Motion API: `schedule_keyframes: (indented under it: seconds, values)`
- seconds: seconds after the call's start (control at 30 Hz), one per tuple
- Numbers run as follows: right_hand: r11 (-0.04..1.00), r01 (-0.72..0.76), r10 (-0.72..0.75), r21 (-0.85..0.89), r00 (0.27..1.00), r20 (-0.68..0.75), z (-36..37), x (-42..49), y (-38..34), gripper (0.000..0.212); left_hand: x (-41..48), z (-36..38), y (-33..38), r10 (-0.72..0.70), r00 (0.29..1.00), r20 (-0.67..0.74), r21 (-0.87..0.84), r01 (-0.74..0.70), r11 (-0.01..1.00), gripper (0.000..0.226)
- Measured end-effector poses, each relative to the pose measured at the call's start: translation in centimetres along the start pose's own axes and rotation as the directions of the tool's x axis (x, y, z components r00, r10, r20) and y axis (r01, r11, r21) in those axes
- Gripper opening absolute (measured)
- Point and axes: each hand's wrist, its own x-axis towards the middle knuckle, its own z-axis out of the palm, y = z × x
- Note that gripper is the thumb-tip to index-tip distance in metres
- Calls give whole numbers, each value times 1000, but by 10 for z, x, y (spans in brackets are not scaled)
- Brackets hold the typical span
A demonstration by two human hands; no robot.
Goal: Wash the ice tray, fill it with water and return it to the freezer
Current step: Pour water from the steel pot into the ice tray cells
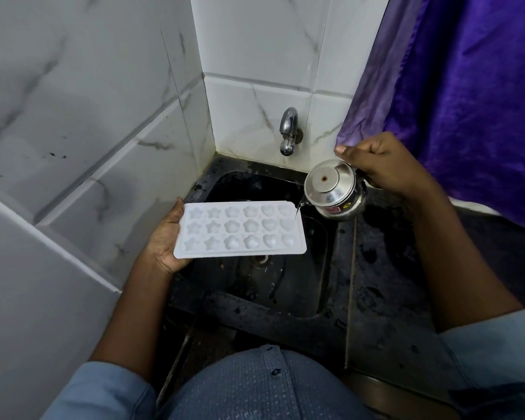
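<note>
The left hand (pixel 165 237) grasps the white ice tray (pixel 240 228) by its left short end: the thumb lies up along that edge and the palm cups the near left corner, while the fingers are hidden beneath. The tray is held roughly level over the black sink (pixel 285 292), just above the drain (pixel 259 259).

The right hand (pixel 385 168) is clenched round the handle of a small steel pot (pixel 334 192), fingers curled tight and the thumb stretched out towards the left. The handle itself is mostly hidden by the hand. The pot is lidded, tilted to the left, and held just beside the tray's far right corner. A thin stream of water (pixel 297 211) runs from its spout down onto the right end of the tray.

The tray has three rows of six moulds: stars on the left, flowers in the middle, hearts on the right. How much water stands in them I cannot tell.

On the far tiled wall (pixel 255 56) a metal tap (pixel 289 131) hangs above the sink. A purple curtain (pixel 467 101) hangs on the right.
</note>
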Motion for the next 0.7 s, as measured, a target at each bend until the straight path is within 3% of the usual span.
schedule_keyframes:
  seconds: [0.7]
  values:
    - [1000,-16,16,-17,1000,-4,-1,-3,-5,58,1,4,0,5,999,41,-20,-4,1000,69]
